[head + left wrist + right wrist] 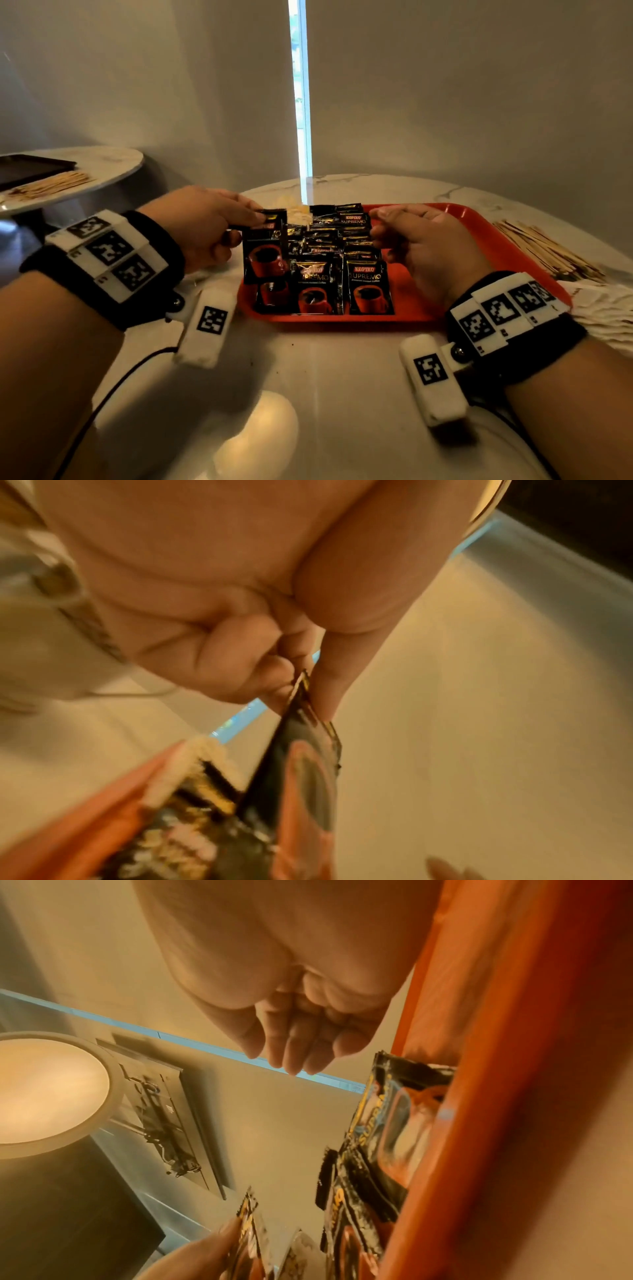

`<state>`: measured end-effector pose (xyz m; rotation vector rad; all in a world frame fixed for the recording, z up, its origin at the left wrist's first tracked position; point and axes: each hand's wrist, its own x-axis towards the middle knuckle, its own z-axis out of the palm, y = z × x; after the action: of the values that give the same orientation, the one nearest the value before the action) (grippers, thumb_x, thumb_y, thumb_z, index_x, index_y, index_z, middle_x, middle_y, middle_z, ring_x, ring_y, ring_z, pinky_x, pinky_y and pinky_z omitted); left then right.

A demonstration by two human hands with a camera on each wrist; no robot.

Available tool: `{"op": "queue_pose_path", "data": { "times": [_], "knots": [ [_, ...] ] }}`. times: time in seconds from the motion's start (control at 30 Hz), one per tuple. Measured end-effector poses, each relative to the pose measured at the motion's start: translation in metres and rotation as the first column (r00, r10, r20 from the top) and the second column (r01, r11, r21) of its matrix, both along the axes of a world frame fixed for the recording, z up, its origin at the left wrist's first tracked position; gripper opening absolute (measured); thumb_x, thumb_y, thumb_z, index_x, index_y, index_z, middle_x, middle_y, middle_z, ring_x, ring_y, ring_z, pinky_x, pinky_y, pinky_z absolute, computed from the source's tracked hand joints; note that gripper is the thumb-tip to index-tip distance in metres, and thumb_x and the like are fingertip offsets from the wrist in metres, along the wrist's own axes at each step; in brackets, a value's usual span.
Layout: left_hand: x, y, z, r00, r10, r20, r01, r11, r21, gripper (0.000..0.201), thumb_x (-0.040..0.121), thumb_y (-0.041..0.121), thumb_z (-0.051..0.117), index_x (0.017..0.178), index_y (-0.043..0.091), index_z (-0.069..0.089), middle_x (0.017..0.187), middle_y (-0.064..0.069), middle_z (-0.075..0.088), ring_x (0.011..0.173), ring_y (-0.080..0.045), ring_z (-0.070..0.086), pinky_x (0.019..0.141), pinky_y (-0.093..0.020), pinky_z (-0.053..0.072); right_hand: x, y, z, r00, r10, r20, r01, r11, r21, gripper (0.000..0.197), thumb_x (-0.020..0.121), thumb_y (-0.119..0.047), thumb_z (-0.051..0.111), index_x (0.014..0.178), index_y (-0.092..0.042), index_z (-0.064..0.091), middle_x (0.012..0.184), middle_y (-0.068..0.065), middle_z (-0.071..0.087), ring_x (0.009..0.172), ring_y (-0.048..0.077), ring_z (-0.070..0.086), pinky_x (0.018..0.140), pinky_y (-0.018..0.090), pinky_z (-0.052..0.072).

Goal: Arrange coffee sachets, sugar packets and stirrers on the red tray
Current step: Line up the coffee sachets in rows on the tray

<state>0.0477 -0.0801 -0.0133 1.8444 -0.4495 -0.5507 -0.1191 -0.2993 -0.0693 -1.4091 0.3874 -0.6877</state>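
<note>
Two hands working over the red tray (479,236) at frame centre, left hand (202,226) pinching a coffee sachet (265,250) upright, right hand (421,246) hovering loosely curled, holding nothing, stirrers (548,250) lying at right on the counter (342,377).

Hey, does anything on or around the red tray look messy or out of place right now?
Yes. The coffee sachets sit in a loose, overlapping heap on the red tray, not in rows. The stirrers lie off the tray on the table.
</note>
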Motion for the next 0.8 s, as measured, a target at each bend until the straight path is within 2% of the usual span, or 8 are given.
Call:
{"op": "queue_pose_path", "data": {
  "times": [0.17,0.33,0.57,0.8],
  "knots": [
    [0.007,0.005,-0.016,1.0,-0.014,-0.018,0.016,0.99,0.142,0.014,0.09,-0.002,0.067,0.09,0.012,0.071,0.066,-0.006,0.061,0.046,-0.013,0.041,0.036,-0.019,0.03,-0.001,0.0,-0.003,0.999,-0.008,-0.041,0.007,1.0,-0.014,0.023,0.095,-0.018,0.063,0.109,-0.001,0.07,0.084,0.008,0.071,0.079,0.02,0.065,0.068,0.033,0.049],
    [0.004,-0.002,-0.02,0.999,-0.027,-0.029,0.033,0.976,0.216,0.014,0.09,-0.001,0.069,0.094,0.012,0.071,0.075,-0.005,0.066,0.052,-0.012,0.046,0.043,-0.02,0.032,-0.002,-0.003,-0.003,0.998,-0.019,-0.059,0.02,1.0,0.014,0.021,0.098,-0.015,0.059,0.107,0.001,0.069,0.08,0.007,0.068,0.073,0.018,0.062,0.063,0.03,0.046],
    [0.002,-0.01,-0.018,1.0,-0.006,0.01,0.003,0.965,0.263,0.016,0.089,-0.001,0.07,0.091,0.014,0.072,0.073,-0.004,0.066,0.053,-0.011,0.047,0.044,-0.022,0.034,-0.001,-0.006,-0.008,0.995,-0.034,-0.098,0.04,0.998,0.054,0.015,0.098,-0.016,0.058,0.098,-0.006,0.069,0.074,0.004,0.067,0.072,0.018,0.06,0.061,0.03,0.042],
    [0.001,-0.017,-0.015,1.0,0.012,0.017,-0.016,0.961,0.278,0.016,0.087,-0.002,0.071,0.091,0.013,0.073,0.076,-0.005,0.068,0.056,-0.013,0.05,0.047,-0.023,0.035,-0.002,-0.004,-0.008,0.994,-0.021,-0.107,0.028,0.998,0.063,0.015,0.098,-0.016,0.057,0.097,-0.006,0.069,0.074,0.003,0.066,0.07,0.017,0.06,0.061,0.031,0.042]
  ]
}}
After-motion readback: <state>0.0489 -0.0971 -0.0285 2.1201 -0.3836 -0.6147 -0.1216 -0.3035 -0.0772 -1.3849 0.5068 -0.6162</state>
